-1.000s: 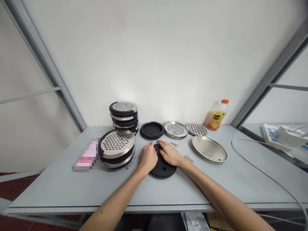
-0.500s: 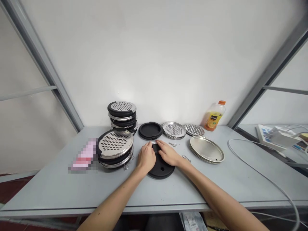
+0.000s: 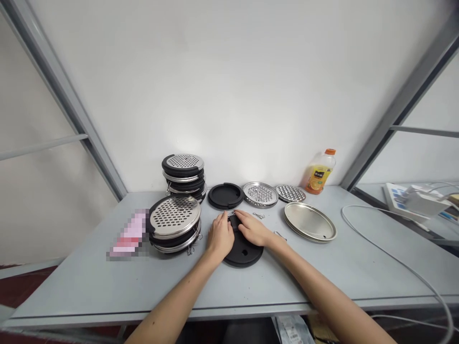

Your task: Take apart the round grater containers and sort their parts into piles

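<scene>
In the head view, the bent fingers of the left hand [image 3: 220, 234] and the right hand [image 3: 253, 229] are closed in on the far part of a black disc [image 3: 244, 258], which lies flat on the surface [image 3: 89, 282] beneath them. Their tips meet at a thin wire clip [image 3: 231, 214]; exactly how it is pinched is too small to tell. The step in hand looks like seating this clip at the disc's far edge; the next move probably calls for even pressure from both sides while the disc stays flat.

Left of the fingers, a near stack [image 3: 175, 217] leaves only a narrow gap. Beyond them, a black ring [image 3: 225, 196] sits close. To their right lie two loose clips [image 3: 258, 216], then metal lids [image 3: 310, 221] well apart. The widest room is toward the front edge, between the forearms.
</scene>
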The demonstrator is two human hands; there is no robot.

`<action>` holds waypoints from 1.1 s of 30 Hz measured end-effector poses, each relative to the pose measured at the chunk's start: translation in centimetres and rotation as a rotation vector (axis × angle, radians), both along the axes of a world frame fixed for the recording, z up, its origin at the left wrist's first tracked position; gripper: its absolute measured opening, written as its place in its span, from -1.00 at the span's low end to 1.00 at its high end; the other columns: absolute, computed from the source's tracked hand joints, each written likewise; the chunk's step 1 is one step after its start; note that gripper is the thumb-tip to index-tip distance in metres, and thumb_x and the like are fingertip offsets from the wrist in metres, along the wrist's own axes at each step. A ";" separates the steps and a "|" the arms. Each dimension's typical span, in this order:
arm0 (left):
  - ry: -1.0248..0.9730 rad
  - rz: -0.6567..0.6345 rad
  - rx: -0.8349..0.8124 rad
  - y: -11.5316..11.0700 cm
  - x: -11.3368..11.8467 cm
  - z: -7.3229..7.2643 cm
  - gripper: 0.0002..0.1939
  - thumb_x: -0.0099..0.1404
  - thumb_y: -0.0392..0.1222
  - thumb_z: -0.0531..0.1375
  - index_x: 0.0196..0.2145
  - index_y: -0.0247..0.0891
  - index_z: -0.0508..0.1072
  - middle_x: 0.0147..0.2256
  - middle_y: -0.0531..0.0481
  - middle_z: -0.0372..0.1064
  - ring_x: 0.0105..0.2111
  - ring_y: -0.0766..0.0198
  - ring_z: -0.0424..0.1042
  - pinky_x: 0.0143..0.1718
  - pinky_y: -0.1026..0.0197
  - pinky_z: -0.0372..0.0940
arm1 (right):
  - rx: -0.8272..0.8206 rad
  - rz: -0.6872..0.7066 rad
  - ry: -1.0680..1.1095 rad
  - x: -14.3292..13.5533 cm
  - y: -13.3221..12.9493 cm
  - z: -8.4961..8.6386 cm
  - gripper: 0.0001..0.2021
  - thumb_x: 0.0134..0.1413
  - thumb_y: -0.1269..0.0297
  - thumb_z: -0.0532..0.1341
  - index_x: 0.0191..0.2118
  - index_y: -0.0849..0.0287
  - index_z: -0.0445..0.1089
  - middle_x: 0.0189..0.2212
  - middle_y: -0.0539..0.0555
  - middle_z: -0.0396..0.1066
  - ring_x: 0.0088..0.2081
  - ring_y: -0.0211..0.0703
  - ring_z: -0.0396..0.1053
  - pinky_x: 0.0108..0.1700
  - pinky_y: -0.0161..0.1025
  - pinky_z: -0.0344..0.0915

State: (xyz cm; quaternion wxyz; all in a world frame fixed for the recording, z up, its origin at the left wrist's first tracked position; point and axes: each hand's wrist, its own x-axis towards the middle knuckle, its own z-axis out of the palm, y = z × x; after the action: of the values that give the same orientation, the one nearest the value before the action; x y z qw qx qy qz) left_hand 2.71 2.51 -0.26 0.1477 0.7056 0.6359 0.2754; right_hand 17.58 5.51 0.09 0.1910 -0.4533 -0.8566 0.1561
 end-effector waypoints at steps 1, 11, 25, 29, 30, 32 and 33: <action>-0.004 0.004 0.007 0.1 0.0 0.0 -0.55 0.36 -0.32 -0.04 0.18 -0.42 0.24 0.14 -0.29 0.28 0.15 0.08 0.27 0.14 0.12 0.18 | 0.009 -0.021 0.015 0.0 -0.1 0.1 -0.48 0.03 0.44 -0.01 0.15 0.45 0.24 0.17 0.39 0.23 0.20 0.08 0.20 0.21 0.02 0.15; -0.015 -0.001 0.052 0.4 -0.1 -0.2 -0.61 0.33 -0.33 0.02 0.09 -0.35 0.34 0.04 -0.22 0.39 0.07 0.06 0.34 0.10 0.08 0.22 | 0.005 -0.250 0.040 -1.3 -0.4 1.2 -0.69 0.06 0.51 -0.03 -0.24 0.25 0.44 -0.24 0.24 0.51 -0.14 -0.03 0.44 -0.09 -0.21 0.27; -0.028 -0.021 0.067 0.4 0.1 -0.1 -0.61 0.31 -0.35 0.03 0.08 -0.40 0.37 0.02 -0.23 0.42 0.02 0.05 0.38 0.07 0.10 0.25 | 0.088 -0.188 0.056 -1.6 -0.7 0.0 -0.70 0.07 0.53 -0.04 -0.13 0.32 0.35 -0.08 0.30 0.41 -0.02 0.00 0.33 0.05 -0.16 0.20; -0.036 -0.018 0.071 0.4 0.1 -0.2 -0.61 0.31 -0.36 0.03 0.08 -0.45 0.37 0.02 -0.27 0.41 0.03 0.05 0.38 0.08 0.09 0.25 | 0.086 -0.186 0.047 -1.5 -0.6 -0.1 -0.65 0.10 0.51 -0.04 -0.03 0.35 0.31 0.02 0.32 0.36 0.07 0.02 0.29 0.09 -0.15 0.17; -0.037 -0.015 0.071 0.4 0.1 -0.2 -0.61 0.31 -0.36 0.04 0.07 -0.45 0.37 0.02 -0.28 0.41 0.03 0.05 0.38 0.08 0.09 0.25 | 0.076 -0.185 0.047 -1.4 -0.6 -0.2 -0.65 0.11 0.50 -0.04 -0.01 0.35 0.30 0.03 0.32 0.35 0.07 0.01 0.29 0.08 -0.16 0.18; -0.040 -0.007 0.071 0.5 0.1 -0.3 -0.63 0.31 -0.36 0.05 0.05 -0.45 0.39 0.01 -0.28 0.42 0.03 0.04 0.38 0.09 0.08 0.24 | 0.049 -0.183 0.048 -1.4 -0.6 -0.1 -0.64 0.13 0.49 -0.05 0.00 0.33 0.31 0.03 0.30 0.37 0.05 -0.01 0.32 0.05 -0.19 0.19; -0.041 -0.004 0.071 0.6 0.1 -0.3 -0.63 0.31 -0.36 0.06 0.05 -0.45 0.39 0.00 -0.28 0.42 0.03 0.04 0.38 0.09 0.08 0.24 | 0.036 -0.184 0.047 -1.3 -0.6 -0.1 -0.65 0.14 0.48 -0.06 0.00 0.32 0.31 0.01 0.30 0.38 0.03 -0.02 0.34 0.03 -0.20 0.20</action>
State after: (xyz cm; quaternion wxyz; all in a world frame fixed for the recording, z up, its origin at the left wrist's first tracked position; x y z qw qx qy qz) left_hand 2.79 3.07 -0.61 0.1361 0.7061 0.6211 0.3118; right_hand 16.25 4.89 0.04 0.2324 -0.5226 -0.8094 0.1332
